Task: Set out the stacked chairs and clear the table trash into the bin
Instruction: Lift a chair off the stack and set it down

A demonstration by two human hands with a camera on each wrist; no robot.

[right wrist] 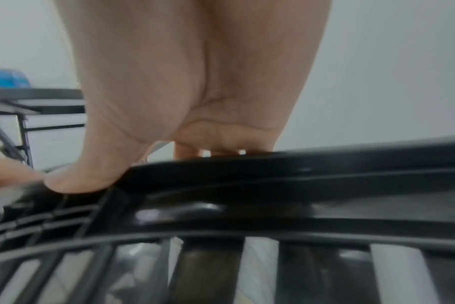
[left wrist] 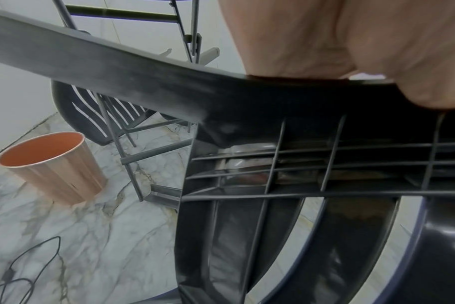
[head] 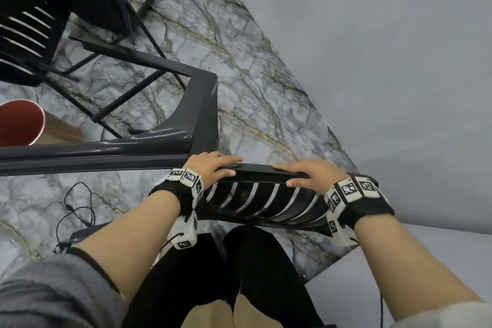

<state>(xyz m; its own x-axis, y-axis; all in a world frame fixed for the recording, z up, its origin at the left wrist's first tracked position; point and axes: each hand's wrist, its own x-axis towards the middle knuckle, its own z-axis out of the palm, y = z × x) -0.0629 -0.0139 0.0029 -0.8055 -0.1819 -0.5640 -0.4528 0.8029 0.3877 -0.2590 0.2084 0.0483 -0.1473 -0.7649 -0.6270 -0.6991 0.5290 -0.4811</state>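
Observation:
I stand behind a black plastic chair [head: 255,172] with a slatted back, its top rail at waist height before me. My left hand [head: 213,168] grips the rail's left end, fingers over the top and thumb on the near side. My right hand [head: 300,172] grips the rail further right in the same way. The wrist views show each palm, the left hand [left wrist: 351,41] and the right hand [right wrist: 182,82], pressed on the chair [left wrist: 247,98] rail [right wrist: 273,185]. A dark grey frame [head: 202,104] joins the chair at my left hand. The copper bin [head: 18,122] [left wrist: 52,164] stands open on the floor to the left.
A second slatted black chair [head: 26,29] [left wrist: 91,115] stands at the far left beside folding table legs [head: 119,88]. A dark table [right wrist: 39,98] carries a blue object [right wrist: 8,80]. A black cable [head: 77,208] lies on the marble floor. A grey wall [head: 372,61] runs along the right.

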